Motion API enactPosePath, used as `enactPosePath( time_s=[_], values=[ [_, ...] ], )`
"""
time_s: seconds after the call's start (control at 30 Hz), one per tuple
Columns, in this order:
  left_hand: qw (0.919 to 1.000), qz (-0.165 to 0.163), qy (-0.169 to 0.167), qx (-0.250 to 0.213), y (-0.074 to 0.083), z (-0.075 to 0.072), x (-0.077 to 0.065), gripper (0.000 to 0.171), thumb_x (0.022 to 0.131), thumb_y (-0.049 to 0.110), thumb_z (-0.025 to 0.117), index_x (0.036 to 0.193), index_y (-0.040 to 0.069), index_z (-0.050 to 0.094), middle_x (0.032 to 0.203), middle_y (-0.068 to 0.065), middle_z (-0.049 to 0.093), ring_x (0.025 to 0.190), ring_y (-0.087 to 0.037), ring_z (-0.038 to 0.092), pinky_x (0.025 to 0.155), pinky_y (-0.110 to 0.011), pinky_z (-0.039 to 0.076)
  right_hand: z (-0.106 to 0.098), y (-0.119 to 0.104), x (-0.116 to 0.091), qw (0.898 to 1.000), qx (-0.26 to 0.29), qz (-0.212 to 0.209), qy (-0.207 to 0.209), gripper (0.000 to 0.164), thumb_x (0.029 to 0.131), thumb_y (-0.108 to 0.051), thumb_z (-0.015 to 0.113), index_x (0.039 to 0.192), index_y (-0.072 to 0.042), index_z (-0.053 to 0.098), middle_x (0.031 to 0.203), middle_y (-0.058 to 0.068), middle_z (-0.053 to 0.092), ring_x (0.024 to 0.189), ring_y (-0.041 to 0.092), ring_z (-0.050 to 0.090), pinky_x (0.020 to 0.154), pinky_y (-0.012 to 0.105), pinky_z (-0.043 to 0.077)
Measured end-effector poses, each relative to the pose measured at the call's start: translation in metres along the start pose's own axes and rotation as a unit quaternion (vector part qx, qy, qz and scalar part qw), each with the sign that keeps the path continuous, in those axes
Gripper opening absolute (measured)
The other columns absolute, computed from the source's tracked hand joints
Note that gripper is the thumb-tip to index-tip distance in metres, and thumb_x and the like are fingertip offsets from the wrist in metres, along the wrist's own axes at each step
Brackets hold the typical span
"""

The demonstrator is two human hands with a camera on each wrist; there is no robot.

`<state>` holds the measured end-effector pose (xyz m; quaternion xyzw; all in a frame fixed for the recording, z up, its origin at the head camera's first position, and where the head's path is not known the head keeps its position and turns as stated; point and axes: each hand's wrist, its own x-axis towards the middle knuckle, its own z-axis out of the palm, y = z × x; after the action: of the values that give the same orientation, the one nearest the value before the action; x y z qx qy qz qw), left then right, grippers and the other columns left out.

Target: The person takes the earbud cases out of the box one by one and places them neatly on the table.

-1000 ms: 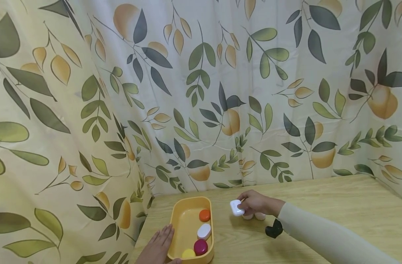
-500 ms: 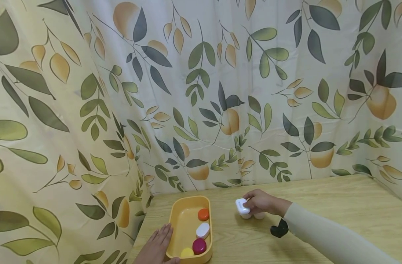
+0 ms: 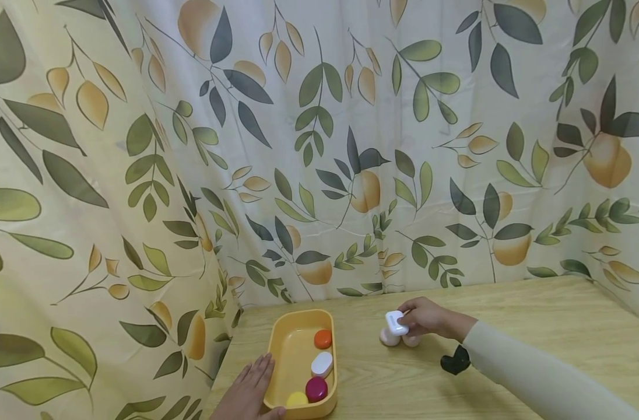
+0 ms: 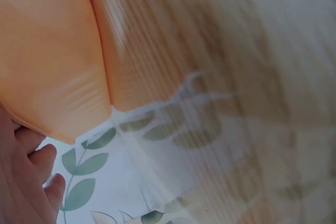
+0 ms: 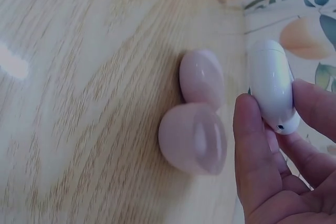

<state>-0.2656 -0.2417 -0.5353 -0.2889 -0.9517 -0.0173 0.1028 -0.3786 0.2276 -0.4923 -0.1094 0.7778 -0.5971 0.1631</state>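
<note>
My right hand [image 3: 428, 318] pinches a white earbud case [image 3: 397, 322] between thumb and fingers, above the tabletop. In the right wrist view, the earbud case [image 5: 273, 85] is seen on edge, with a small dark port at its end. Two pale pink, glossy rounded pieces [image 5: 193, 139] stand on the table beside that hand, touching or nearly so. My left hand [image 3: 246, 389] rests with extended fingers against the left rim of a yellow tray [image 3: 277, 350]. Along the tray's right side lie an orange disc [image 3: 322, 339], a white oval piece [image 3: 322, 364], a magenta disc [image 3: 316, 389] and a yellow piece [image 3: 297, 399].
A black, rounded object [image 3: 455, 360] lies below the right forearm, partly hidden by the sleeve [image 3: 513, 356]. The wood-grain table [image 3: 550, 309] meets a leaf-and-fruit patterned curtain [image 3: 319, 175] at the back and left.
My right hand has moved to the right with the earbud case, now above the pink pieces, which show more. The left hand stays at the tray.
</note>
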Motion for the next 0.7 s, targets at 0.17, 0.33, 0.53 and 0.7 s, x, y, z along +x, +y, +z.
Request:
enactPosePath(
  time_s=[0.17,0.33,0.53,0.7],
  values=[
    [1.0000,-0.001,0.000,0.002,0.000,0.000,0.001,0.093,0.091,0.070,0.044,0.146,-0.005,0.039,0.152,-0.018,0.036,0.138,-0.033,0.035,0.106,-0.054,0.034,-0.010,0.003,-0.002,1.000,0.005,0.008,0.006,0.041,0.090,-0.001,0.062,0.122,0.020,0.048,0.098,0.018,0.059,0.083,0.023,0.063,0.075,0.040,0.057],
    [1.0000,-0.002,-0.005,-0.004,0.001,0.000,0.001,0.092,0.091,0.069,0.045,0.146,-0.005,0.038,0.152,-0.018,0.035,0.139,-0.033,0.034,0.106,-0.054,0.033,-0.020,0.006,-0.003,1.000,0.004,0.002,0.010,0.043,0.091,-0.001,0.061,0.124,0.022,0.046,0.103,0.021,0.058,0.087,0.023,0.063,0.078,0.042,0.057],
    [0.9999,-0.001,-0.009,-0.006,0.001,-0.001,0.001,0.093,0.092,0.068,0.045,0.147,-0.005,0.036,0.153,-0.018,0.034,0.139,-0.033,0.033,0.107,-0.053,0.032,-0.029,0.013,-0.004,1.000,0.020,0.012,0.017,0.043,0.091,0.000,0.061,0.125,0.022,0.044,0.104,0.022,0.058,0.085,0.023,0.063,0.078,0.041,0.057],
    [0.9997,-0.005,-0.017,-0.015,0.000,-0.001,0.001,0.093,0.092,0.068,0.044,0.148,-0.005,0.034,0.154,-0.018,0.032,0.140,-0.034,0.031,0.108,-0.053,0.031,-0.034,0.019,-0.007,0.999,0.025,0.012,0.031,0.043,0.091,0.001,0.061,0.124,0.022,0.044,0.101,0.020,0.059,0.082,0.022,0.063,0.077,0.041,0.057]
  ],
)
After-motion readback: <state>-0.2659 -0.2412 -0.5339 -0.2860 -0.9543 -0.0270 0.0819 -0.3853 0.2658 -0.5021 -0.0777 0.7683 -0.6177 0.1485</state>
